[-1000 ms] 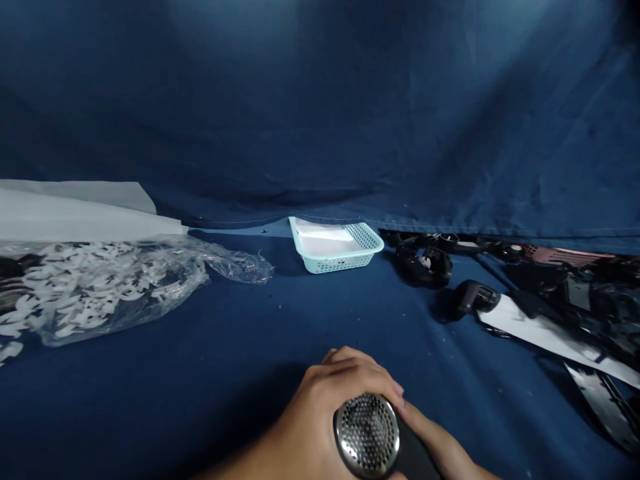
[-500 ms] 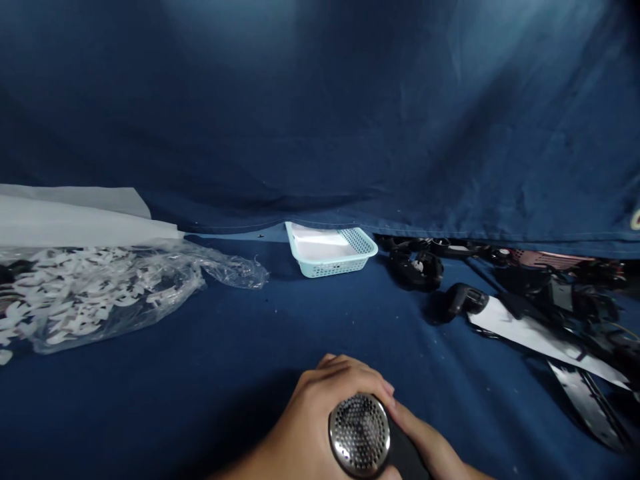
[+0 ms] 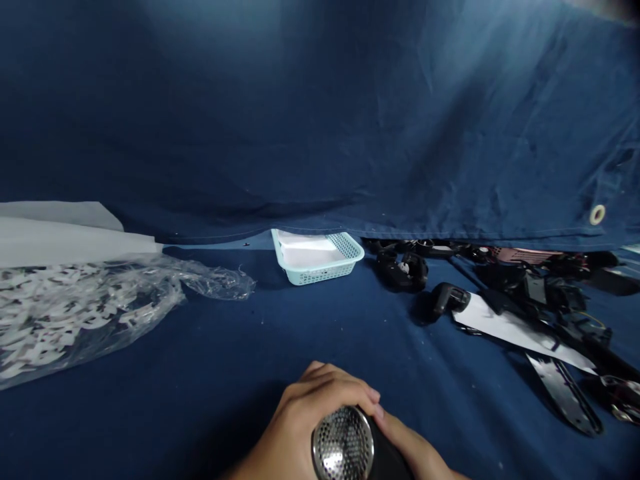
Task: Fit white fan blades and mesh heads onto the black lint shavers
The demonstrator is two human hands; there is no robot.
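A black fabric shaver with a round, perforated metal head (image 3: pixel 343 443) is held at the bottom middle of the head view, its holed face turned up towards me. My left hand (image 3: pixel 305 413) curls around the far and left sides of the head, fingers closed. From the right, my right hand (image 3: pixel 407 440) grips the black body, and its fingertips meet those of the left. The lower part of the shaver runs out of the frame.
Ahead stands a light blue basket (image 3: pixel 320 272) with white sheets inside. A clear bag of white pieces (image 3: pixel 75 313) lies left, beside white sheeting (image 3: pixel 65 237). Dark parts (image 3: pixel 540 293) and a long white-topped piece (image 3: pixel 515 327) spread right. A blue curtain (image 3: pixel 300 120) hangs behind.
My view has turned slightly right, so the basket, bag and parts sit further left in the picture. Both hands keep their hold on the fabric shaver with little visible change.
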